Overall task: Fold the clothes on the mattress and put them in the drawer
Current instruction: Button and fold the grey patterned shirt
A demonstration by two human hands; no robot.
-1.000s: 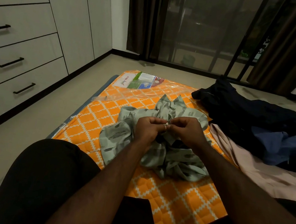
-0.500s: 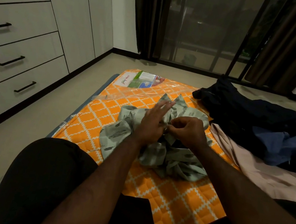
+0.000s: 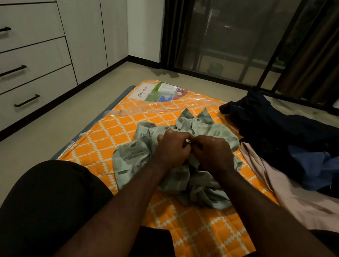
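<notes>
A crumpled grey-green patterned shirt [image 3: 205, 129] lies on the orange quilted mattress [image 3: 197, 227], its collar pointing away from me. My left hand [image 3: 171, 146] and my right hand [image 3: 213, 152] meet over the shirt's front, just below the collar, each pinching the fabric with curled fingers. The spot between the fingertips is too small to make out. To the left stand closed drawers [image 3: 18, 75] with black handles.
A pile of dark navy and blue clothes [image 3: 294, 142] and a pale pink garment [image 3: 307, 201] lie on the mattress to the right. A plastic-wrapped label [image 3: 160, 94] sits at the far end. My knees in black shorts [image 3: 49, 205] are near. Bare floor [image 3: 92, 106] separates mattress and drawers.
Half a second ago my left hand was lifted with fingers spread over the shirt. It has come back down and pinches the fabric beside my right hand again.
</notes>
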